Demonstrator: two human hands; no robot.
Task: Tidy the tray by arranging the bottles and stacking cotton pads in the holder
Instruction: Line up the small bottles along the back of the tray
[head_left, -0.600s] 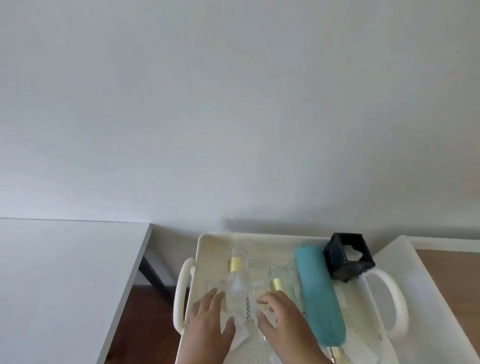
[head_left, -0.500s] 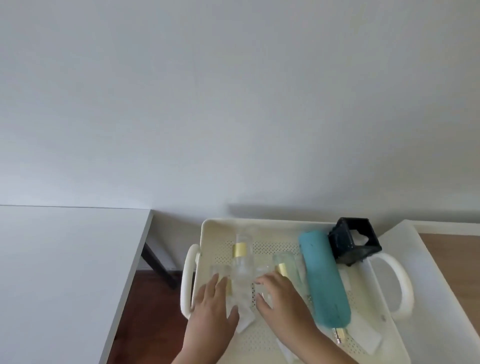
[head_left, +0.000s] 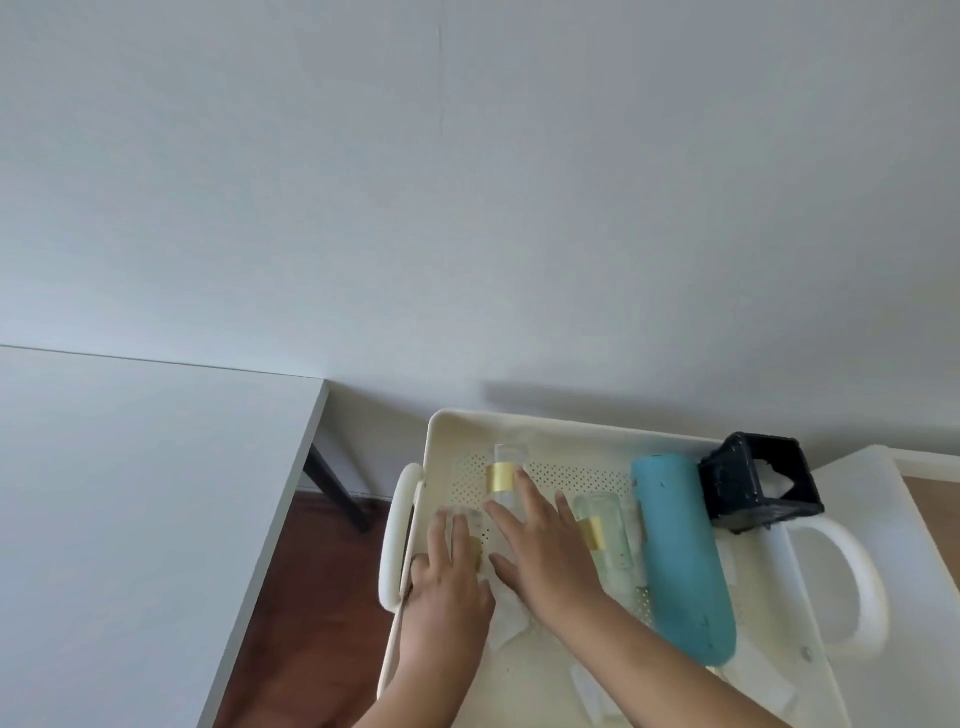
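A plain pale wall (head_left: 467, 182) fills the upper part of the view. A grey table (head_left: 130, 493) is seen well to the left of the hands, with dark wood floor (head_left: 301, 613) showing between it and the cream perforated tray (head_left: 571, 441). The tray has a looped handle at each end, and a white surface (head_left: 914, 545) lies beyond its right side.

The left hand (head_left: 447, 587) is laid palm down at the tray's left edge, fingers spread and extended over a small clear bottle (head_left: 470, 525); whether anything is actually gripped cannot be told. The right hand (head_left: 545, 551) is reached forward just beside it, fingers splayed flat over a clear bottle with a gold band (head_left: 503, 475) (its top sticks out past the fingertips); a grip cannot be confirmed there either.

Three clear bottles are counted, the third (head_left: 605, 540) lying just right of the right hand. One teal bottle (head_left: 680, 556) is laid lengthwise further right. One black holder (head_left: 758, 488) is tilted at the tray's far right corner. White cotton pads are scattered on the tray floor: one (head_left: 509, 618) between the wrists, others blurred beneath and right of the right forearm.
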